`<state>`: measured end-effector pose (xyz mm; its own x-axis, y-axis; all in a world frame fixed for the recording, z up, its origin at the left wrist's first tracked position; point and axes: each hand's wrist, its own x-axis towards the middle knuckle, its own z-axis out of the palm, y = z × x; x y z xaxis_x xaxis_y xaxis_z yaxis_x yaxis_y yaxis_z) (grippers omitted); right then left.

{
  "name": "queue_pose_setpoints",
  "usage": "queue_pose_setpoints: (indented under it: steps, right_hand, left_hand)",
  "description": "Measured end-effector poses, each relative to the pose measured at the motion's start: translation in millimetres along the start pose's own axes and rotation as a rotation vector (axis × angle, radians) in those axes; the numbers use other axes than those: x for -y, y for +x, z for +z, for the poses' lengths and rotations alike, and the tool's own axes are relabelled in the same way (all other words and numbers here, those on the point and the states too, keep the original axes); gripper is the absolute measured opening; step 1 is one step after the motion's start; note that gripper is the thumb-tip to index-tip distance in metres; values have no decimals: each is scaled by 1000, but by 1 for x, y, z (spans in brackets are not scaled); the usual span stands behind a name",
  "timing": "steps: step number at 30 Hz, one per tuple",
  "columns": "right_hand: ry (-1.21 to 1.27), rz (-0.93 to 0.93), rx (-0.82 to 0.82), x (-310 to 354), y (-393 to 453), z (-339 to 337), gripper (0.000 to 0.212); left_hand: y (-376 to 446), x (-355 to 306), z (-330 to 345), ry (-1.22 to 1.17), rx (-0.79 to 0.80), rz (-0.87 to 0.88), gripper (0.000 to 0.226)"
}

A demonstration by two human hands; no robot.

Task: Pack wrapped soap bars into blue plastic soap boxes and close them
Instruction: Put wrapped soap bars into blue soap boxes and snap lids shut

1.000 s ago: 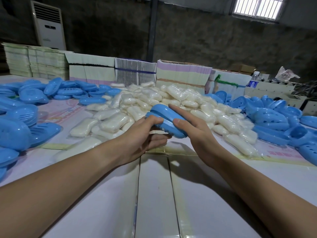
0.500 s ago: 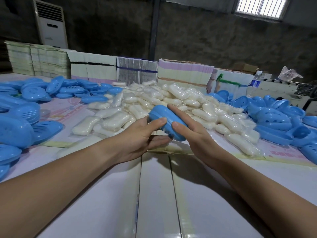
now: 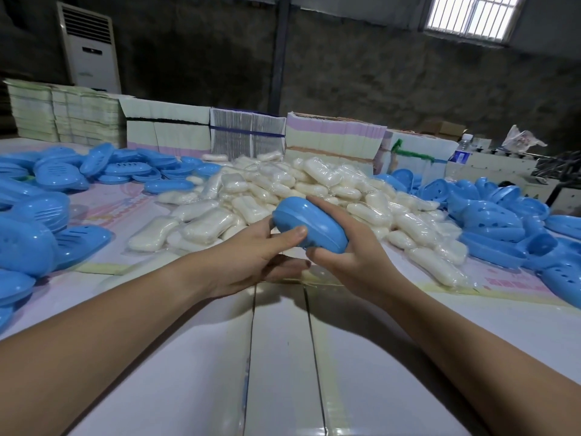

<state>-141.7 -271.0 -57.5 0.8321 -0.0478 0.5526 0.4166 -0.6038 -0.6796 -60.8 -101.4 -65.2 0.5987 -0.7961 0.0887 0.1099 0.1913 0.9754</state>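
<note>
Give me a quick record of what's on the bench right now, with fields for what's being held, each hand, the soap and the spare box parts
held: closed blue box, lifted off the table
left hand: grips the box's near left end, thumb on top
right hand: wraps the box's right end from below
soap pile: wrapped white bars heaped behind the hands
box halves, left: blue, piled loose
box halves, right: blue, some with holes
behind: stacks of flat cartons

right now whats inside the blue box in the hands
Cannot be seen: the blue soap box is closed, gripped by the left hand and right hand. Behind it lies the wrapped soap pile.
</note>
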Motion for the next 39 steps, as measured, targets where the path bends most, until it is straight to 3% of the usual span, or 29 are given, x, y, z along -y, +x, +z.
queue_pose_setpoints:
  steps: [4, 8, 12, 16, 24, 29, 32, 35, 39]
  right_hand:
    - [90, 19, 39, 1, 1, -12, 62]
    - [10, 31, 186, -6, -1, -20, 62]
    - [-41, 46, 284, -7, -1, -24, 55]
    - [-126, 60, 311, -12, 0, -26, 53]
    - [-238, 32, 187, -10, -2, -31, 45]
    - [9, 178, 229, -6, -3, -34, 52]
    - [11, 215, 286, -2, -4, -35, 54]
    - [-25, 224, 266, 4, -5, -37, 49]
    - [-114, 260, 105, 6, -13, -62, 39]
  left_hand:
    - [-5, -7, -7, 474, -90, 174, 57]
    - [-9, -16, -13, 732, -39, 292, 48]
    - [-10, -16, -19, 945, -92, 346, 32]
    - [-9, -12, -23, 1040, -94, 391, 30]
    - [-4, -4, -30, 1080, -72, 374, 41]
    - [-9, -8, -25, 1174, -93, 509, 40]
    - [-10, -7, -19, 1276, -99, 570, 46]
    - [-9, -5, -20, 1169, -142, 524, 53]
    - [-4, -2, -26, 1063, -170, 484, 60]
